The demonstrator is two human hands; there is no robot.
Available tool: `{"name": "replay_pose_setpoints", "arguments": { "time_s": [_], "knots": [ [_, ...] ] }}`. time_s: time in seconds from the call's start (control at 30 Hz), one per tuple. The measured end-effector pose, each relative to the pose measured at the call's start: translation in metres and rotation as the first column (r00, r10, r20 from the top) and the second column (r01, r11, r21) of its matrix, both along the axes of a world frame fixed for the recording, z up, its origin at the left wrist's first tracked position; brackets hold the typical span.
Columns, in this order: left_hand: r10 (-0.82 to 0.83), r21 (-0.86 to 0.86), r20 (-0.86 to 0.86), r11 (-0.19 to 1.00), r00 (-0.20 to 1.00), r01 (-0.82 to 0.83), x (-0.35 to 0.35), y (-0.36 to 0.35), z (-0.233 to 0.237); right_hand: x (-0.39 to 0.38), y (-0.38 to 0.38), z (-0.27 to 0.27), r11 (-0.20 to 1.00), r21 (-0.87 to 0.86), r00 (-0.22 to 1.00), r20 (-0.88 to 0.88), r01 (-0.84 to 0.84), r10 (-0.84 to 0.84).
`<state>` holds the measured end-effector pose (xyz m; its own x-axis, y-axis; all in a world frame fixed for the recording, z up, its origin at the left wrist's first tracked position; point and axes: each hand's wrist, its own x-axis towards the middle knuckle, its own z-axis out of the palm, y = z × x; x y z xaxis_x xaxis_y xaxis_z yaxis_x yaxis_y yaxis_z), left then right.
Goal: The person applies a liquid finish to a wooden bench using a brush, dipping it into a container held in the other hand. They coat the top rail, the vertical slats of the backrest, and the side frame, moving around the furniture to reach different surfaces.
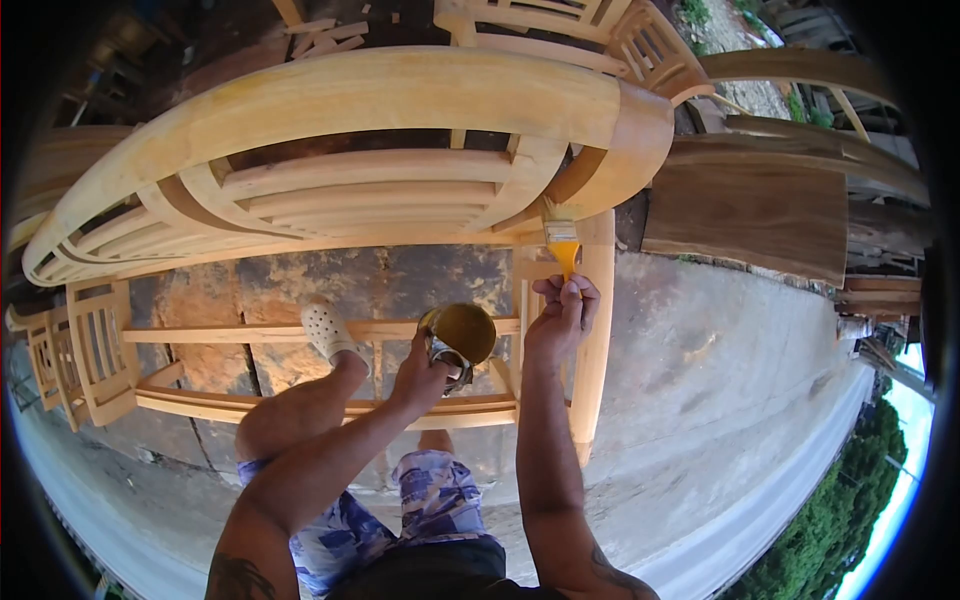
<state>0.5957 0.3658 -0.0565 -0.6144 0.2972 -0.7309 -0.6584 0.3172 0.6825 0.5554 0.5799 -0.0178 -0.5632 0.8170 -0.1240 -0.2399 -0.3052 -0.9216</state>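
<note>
Head view, single frame. My right hand [565,310] has its grip clamped on the orange handle of a flat paintbrush with pale bristles [561,245]. The bristles point to 12 o'clock and touch the pale bare-wood garden bench with a curved slatted back [380,95], where its arm meets the upright post. My left hand [420,375] has its grip closed around a round metal tin of yellow-brown finish [462,333], which sits just beside the right hand at its 9 o'clock, open mouth turned toward me. A foot in a white perforated clog [325,330] rests on the bench's lower rail, at 9 o'clock of the tin. Grey concrete floor [700,400] lies beneath. Judgement: the step is brushing finish into that joint. Load lightly, stroke along the grain, work the tips into the corner, and catch runs on the post. The brush head stands directly at 12 o'clock of the knuckles, with the handle's end buried in the fist.
</note>
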Motion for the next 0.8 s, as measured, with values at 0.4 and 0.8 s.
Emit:
{"name": "replay_pose_setpoints", "arguments": {
  "time_s": [0.4, 0.8],
  "knots": [
    [-0.084, -0.064, -0.046, 0.995, 0.995, 0.081, 0.001, -0.008, 0.0, 0.066, 0.009, -0.049, 0.946, -0.219, 0.901, 0.313, -0.24, 0.301],
    [0.059, 0.086, 0.077, 0.994, 0.995, -0.065, -0.003, -0.014, 0.001, 0.08, 0.022, -0.089, 0.671, -0.607, 0.632, 0.331, -0.426, 0.701]
  ]
}}
